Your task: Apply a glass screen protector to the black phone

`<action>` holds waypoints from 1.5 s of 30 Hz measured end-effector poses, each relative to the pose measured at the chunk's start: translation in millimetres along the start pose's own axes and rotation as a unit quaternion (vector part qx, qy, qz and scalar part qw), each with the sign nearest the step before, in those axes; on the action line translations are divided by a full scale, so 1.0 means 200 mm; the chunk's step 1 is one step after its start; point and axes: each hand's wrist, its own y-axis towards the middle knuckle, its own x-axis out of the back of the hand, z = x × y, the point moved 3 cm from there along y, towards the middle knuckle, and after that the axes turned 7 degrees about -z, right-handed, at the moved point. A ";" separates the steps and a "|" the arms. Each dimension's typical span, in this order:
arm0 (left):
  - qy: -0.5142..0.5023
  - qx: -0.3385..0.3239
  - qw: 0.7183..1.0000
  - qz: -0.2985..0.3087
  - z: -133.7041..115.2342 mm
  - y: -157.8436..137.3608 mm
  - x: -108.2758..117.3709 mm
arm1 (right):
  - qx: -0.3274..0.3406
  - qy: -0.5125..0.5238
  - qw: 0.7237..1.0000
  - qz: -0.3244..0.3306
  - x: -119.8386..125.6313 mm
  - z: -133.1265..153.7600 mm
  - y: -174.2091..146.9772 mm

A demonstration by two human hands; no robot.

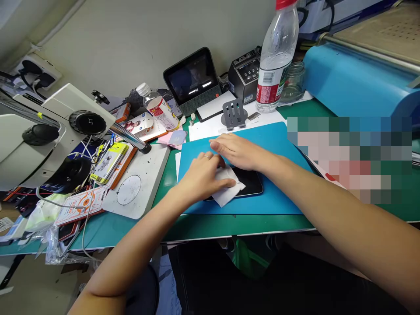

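Observation:
My left hand (pixel 201 175), a ring on one finger, is closed on a crumpled white tissue (pixel 226 196). It presses the tissue against the black glass of a phone-like device (pixel 252 180) lying flat. A blue mat (pixel 282 203) lies under the device. Just beyond, my right hand (pixel 238 151) stretches its fingers flat over the far side of the device, close to my left fingers. Nothing shows in that right hand, though its palm is hidden. Both hands and the tissue cover much of the device.
A microscope (pixel 78 118) with a white base (pixel 147 175) stands left, beside boxes and cables. Behind the mat are a grey phone stand (pixel 234 113), a smart display (pixel 193 78), a black control box (pixel 244 74) and a large water bottle (pixel 274 65). A blue machine (pixel 354 83) sits right.

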 end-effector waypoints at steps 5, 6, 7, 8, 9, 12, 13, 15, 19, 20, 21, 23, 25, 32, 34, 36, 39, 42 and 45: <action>0.016 0.011 1.000 0.000 0.02 -0.03 0.01 | -0.004 0.003 1.000 -0.003 0.00 -0.01 0.00; 0.020 0.020 1.000 -0.003 0.05 -0.04 0.02 | -0.007 0.003 1.000 -0.004 0.00 -0.01 0.00; 0.023 0.029 0.999 -0.006 0.09 -0.04 0.03 | -0.011 0.002 1.000 -0.004 0.00 -0.01 -0.01; 0.025 0.037 0.999 -0.008 0.11 -0.04 0.04 | -0.014 0.001 1.000 -0.005 0.00 -0.01 -0.01; 0.026 0.042 0.999 -0.009 0.13 -0.04 0.04 | -0.015 0.001 1.000 -0.006 0.00 -0.01 -0.01; 0.020 0.041 0.999 -0.007 0.08 -0.04 0.03 | -0.014 0.003 1.000 -0.006 0.00 -0.01 0.00; 0.017 0.035 0.999 -0.004 0.05 -0.04 0.02 | -0.012 0.004 1.000 -0.006 0.00 -0.01 0.00; 0.011 0.021 1.000 0.001 -0.03 -0.04 -0.01 | -0.009 0.005 1.000 -0.008 -0.01 -0.01 0.00; 0.007 0.018 1.000 0.001 -0.06 -0.04 -0.02 | -0.011 0.008 1.000 -0.014 -0.01 -0.02 0.00; 0.008 0.026 1.000 -0.003 -0.03 -0.04 -0.01 | -0.012 0.010 1.000 -0.015 -0.01 -0.02 0.00; 0.011 0.037 0.999 -0.008 0.01 -0.04 0.00 | -0.012 0.013 1.000 -0.016 0.00 -0.02 0.00; 0.021 0.063 0.998 -0.018 0.10 -0.04 0.02 | -0.011 0.020 1.000 -0.018 0.00 -0.02 0.00; 0.031 0.081 0.996 -0.024 0.17 -0.05 0.04 | -0.011 0.027 0.999 -0.020 0.00 -0.02 0.00; 0.014 0.038 0.999 -0.029 -0.02 -0.04 -0.02 | 0.010 -0.002 1.000 -0.007 0.00 -0.01 -0.01; -0.003 0.017 0.999 -0.042 -0.11 -0.04 -0.06 | 0.008 -0.025 1.000 -0.002 0.00 -0.01 -0.02; -0.004 0.001 0.998 -0.060 -0.15 -0.05 -0.10 | 0.006 -0.044 0.999 0.004 0.01 -0.02 -0.03; 0.003 -0.005 0.997 -0.073 -0.10 -0.08 -0.14 | -0.009 -0.064 0.998 0.009 0.02 -0.03 -0.04; 0.014 -0.001 0.994 -0.109 0.02 -0.12 -0.13 | -0.021 -0.072 0.997 0.008 0.02 -0.02 -0.05; -0.001 0.008 0.988 -0.153 0.12 -0.17 -0.11 | -0.027 -0.077 0.997 0.013 0.03 0.00 -0.05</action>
